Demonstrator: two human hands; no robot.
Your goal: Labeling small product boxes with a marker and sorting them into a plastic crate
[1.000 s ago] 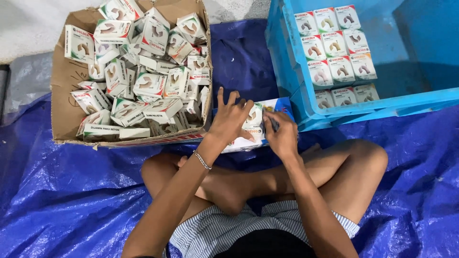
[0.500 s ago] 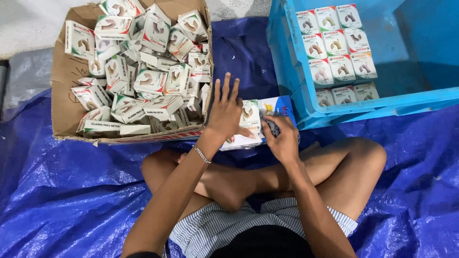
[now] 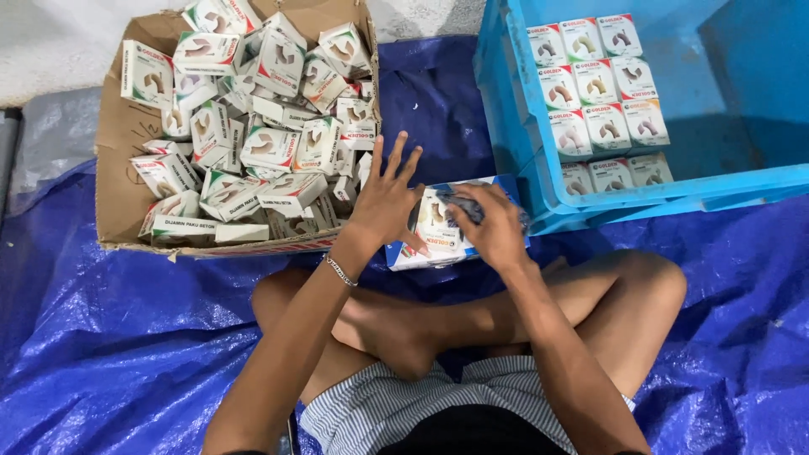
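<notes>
I sit cross-legged on a blue tarp. A flat pack of small white boxes [image 3: 431, 238] with a blue edge lies in front of my legs. My left hand [image 3: 388, 200] rests flat on its left side, fingers spread, holding nothing. My right hand [image 3: 495, 226] is closed around a small dark object [image 3: 460, 205] held over the top of the pack. What the dark object is cannot be told.
An open cardboard box [image 3: 126, 139] at the far left is heaped with several loose small white boxes [image 3: 261, 143]. A blue plastic crate [image 3: 539, 190] at the far right holds neat rows of the same boxes [image 3: 594, 93]. The blue tarp [image 3: 126, 354] covers the floor.
My left hand has shifted slightly left on the pack and spread its fingers wider. My right hand stays over the pack with the dark object.
</notes>
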